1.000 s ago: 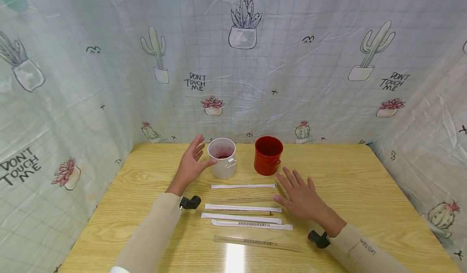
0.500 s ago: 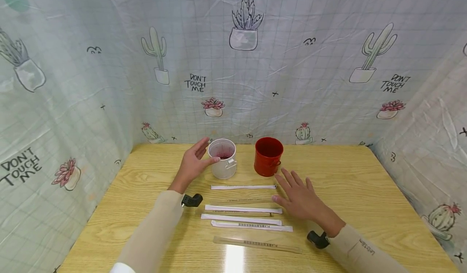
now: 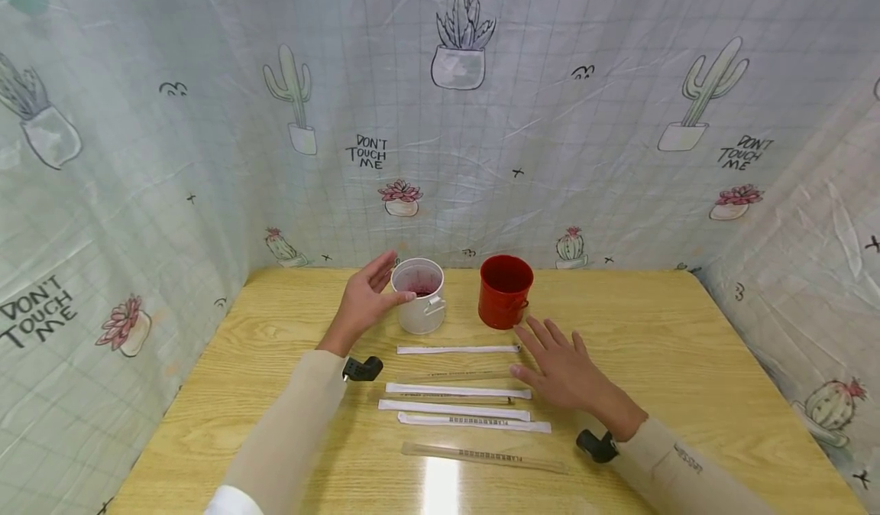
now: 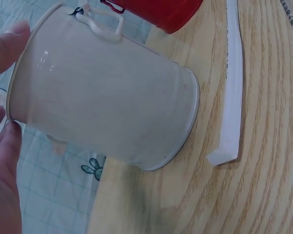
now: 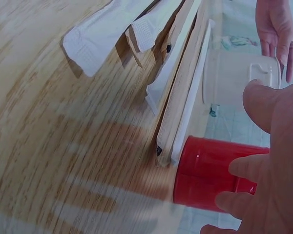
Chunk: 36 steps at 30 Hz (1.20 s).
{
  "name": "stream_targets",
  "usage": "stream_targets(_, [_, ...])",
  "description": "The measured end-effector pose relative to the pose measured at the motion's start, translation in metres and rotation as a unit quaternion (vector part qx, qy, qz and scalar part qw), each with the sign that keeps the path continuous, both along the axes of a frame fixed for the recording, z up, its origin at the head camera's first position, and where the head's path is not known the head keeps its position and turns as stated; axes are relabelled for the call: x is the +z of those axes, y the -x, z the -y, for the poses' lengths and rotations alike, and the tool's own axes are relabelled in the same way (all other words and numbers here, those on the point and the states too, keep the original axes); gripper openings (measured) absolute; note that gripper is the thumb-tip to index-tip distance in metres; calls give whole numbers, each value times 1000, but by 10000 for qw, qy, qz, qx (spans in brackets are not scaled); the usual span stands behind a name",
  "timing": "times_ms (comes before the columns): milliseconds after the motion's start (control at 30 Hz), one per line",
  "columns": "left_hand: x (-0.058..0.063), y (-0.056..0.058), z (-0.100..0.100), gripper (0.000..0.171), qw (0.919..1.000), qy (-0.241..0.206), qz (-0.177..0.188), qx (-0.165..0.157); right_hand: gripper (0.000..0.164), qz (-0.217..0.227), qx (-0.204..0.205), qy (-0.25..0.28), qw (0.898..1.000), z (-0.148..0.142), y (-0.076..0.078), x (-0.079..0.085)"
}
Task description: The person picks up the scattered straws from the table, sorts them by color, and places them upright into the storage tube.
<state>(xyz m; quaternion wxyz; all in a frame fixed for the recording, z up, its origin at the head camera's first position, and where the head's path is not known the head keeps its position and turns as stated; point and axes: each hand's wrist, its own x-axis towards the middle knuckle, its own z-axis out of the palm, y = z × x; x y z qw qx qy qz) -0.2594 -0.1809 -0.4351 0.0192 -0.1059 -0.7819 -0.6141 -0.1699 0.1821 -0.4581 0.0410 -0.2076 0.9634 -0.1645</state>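
Observation:
A small white bucket (image 3: pixel 420 309) with a side handle and reddish marks inside stands upright on the table. My left hand (image 3: pixel 364 301) is at its left side, thumb in front of the rim and extended fingers along the far side; in the left wrist view its fingertips (image 4: pixel 10 141) meet the rim. Right of it stands a red bucket (image 3: pixel 504 301). My right hand (image 3: pixel 564 370) hovers low with spread fingers, just in front of the red bucket, holding nothing. Several wrapped straws, such as a white-wrapped straw (image 3: pixel 459 350), lie crosswise before the buckets.
The light wood table (image 3: pixel 660 347) ends at the back against a curtain (image 3: pixel 522 133) printed with cacti. A straw in a clear wrapper (image 3: pixel 481 457) lies closest to me. Camera mounts (image 3: pixel 363 368) sit on both wrists.
My left hand has moved slightly right and closer around the white bucket's rim, its fingers drawing together. My right hand has shifted slightly left. Buckets and straws stay in place.

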Motion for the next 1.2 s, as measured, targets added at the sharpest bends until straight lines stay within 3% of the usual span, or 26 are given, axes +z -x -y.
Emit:
stream_targets(433, [2, 2, 1, 87, 9998, 167, -83, -56, 71, 64, 161, -3, 9998, 2, 8, -4])
stream_targets(667, [1, 2, 0, 87, 9995, 302, -80, -60, 67, -201, 413, 242, 9986, 5, 14, -9])
stream_targets(800, [2, 3, 0, 86, 9993, 356, -79, -57, 60, -287, 495, 580, 9967, 7, 21, -12])
stream_targets(933, [3, 3, -1, 87, 9996, 257, -18, -98, 50, -58, 243, 1171, 9928, 9, 29, -13])
stream_targets(1100, [3, 3, -1, 89, 9999, 33, 47, -142, 35, 267, -190, 2136, 9764, 10, 40, -18])
stream_targets(1200, [2, 4, -1, 88, 9999, 9, 81, -120, 28, 242, -265, 2375, 9707, 11, 46, -23])
